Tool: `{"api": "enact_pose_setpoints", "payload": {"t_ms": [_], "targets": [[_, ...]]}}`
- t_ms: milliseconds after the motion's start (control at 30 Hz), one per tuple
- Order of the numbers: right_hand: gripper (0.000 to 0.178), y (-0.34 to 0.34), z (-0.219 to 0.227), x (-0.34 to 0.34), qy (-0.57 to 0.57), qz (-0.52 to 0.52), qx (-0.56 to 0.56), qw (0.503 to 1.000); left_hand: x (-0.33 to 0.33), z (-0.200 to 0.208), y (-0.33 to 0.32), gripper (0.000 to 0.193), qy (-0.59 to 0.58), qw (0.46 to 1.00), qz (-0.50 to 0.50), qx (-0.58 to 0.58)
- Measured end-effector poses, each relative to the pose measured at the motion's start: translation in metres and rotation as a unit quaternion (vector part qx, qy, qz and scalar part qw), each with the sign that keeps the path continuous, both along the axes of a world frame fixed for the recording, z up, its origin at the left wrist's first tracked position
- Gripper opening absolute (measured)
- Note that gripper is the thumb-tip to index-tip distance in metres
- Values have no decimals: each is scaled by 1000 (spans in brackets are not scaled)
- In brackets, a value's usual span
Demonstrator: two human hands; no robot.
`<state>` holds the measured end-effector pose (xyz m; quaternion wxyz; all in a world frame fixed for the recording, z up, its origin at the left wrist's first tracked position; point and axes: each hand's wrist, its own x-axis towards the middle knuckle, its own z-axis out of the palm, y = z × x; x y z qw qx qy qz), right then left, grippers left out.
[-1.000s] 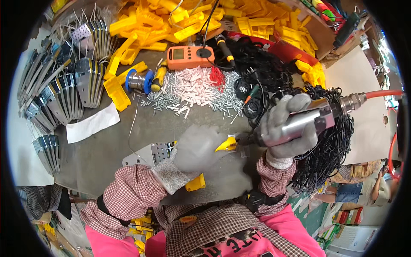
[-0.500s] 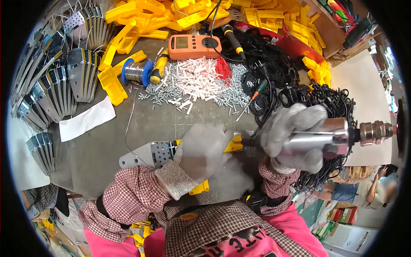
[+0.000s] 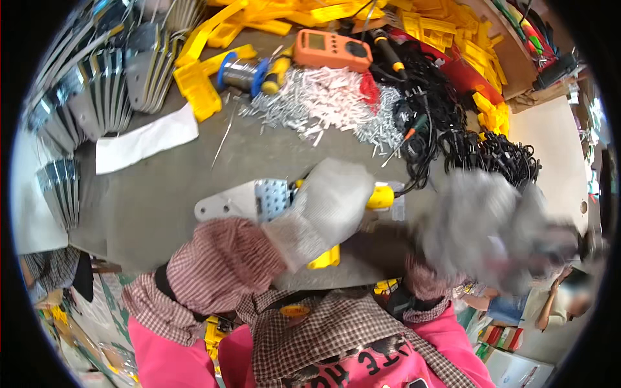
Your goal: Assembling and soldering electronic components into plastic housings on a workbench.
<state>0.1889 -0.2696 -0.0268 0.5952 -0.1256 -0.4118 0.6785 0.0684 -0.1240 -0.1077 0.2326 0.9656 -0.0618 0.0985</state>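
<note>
My left hand (image 3: 333, 202), in a pale knit glove, is closed around the yellow handle (image 3: 381, 197) of a metal-bladed tool lying on the bench. Its grey blade (image 3: 226, 205) and perforated metal section (image 3: 272, 197) stick out to the left; a black cord leaves the handle's right end. Below that hand, a yellow plastic piece (image 3: 326, 257) shows in part. My right hand (image 3: 472, 223), also gloved, is smeared by motion off to the right. The silver power screwdriver (image 3: 557, 244) in it is blurred too, its tip not distinguishable.
Behind lie piles of screws (image 3: 284, 94) and white sleeves (image 3: 333, 97), an orange meter (image 3: 333, 50), a solder spool (image 3: 242, 75) and black cords (image 3: 430, 84). Yellow plastic shells (image 3: 197, 90) and stacked metal blades (image 3: 149, 74) stand at the left. A white strip (image 3: 147, 139) lies there.
My right hand has swung right and down with the power screwdriver, away from the yellow-handled tool. My left hand stays on the handle. The whole view has shifted a little.
</note>
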Motion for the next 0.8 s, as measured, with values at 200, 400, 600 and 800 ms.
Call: {"api": "enact_pose_setpoints", "payload": {"t_ms": [200,400,600,800], "targets": [[30,35,17,-93,-272,-282,251,885,10,8,-7,26,102,994,31,22],[31,39,16,-108,-270,-297,288,870,12,-10,-8,27,-19,999,12,33],[31,19,33,-80,-326,-207,223,895,3,4,-12,31,-12,999,26,-34],[27,23,-8,-103,-318,-311,136,885,0,4,-5,25,13,998,48,-26]]}}
